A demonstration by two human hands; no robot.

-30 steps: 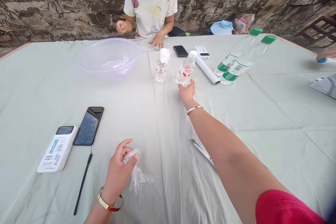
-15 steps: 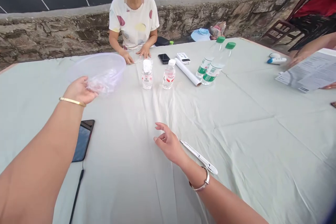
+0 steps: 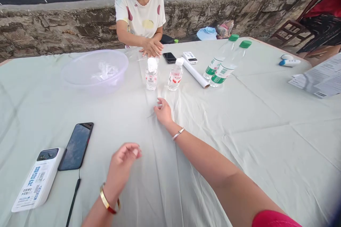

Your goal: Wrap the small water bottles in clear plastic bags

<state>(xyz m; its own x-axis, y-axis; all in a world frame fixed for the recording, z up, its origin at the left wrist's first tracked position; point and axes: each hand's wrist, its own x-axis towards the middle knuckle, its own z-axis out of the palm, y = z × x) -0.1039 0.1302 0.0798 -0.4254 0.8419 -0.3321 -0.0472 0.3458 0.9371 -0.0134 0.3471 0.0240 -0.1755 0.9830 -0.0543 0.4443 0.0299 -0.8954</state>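
My left hand [image 3: 124, 165] is over the near part of the table, its fingers loosely curled and nothing visible in them. My right hand [image 3: 163, 111] reaches forward, fingers bent and slightly apart, also holding nothing that I can see. Just beyond it stand two small water bottles: one with a white, crumpled-looking top [image 3: 151, 76] and one with a white cap [image 3: 175, 76]. At the left back, a translucent purple basin [image 3: 77, 79] holds crumpled clear plastic [image 3: 105, 71]. The white utility knife is not visible now.
A black phone [image 3: 76, 146] and white power bank [image 3: 37, 181] lie at the left. Farther back are a white roll [image 3: 195, 72], another phone [image 3: 169, 57] and two green-capped bottles [image 3: 222, 74]. Across the table sits a person [image 3: 141, 14]; papers [image 3: 319, 78] are at the right.
My left hand has let go of the crumpled plastic, now in the basin, and come back towards me. My right hand has moved forward towards the small bottles, its arm crossing where the knife lay.
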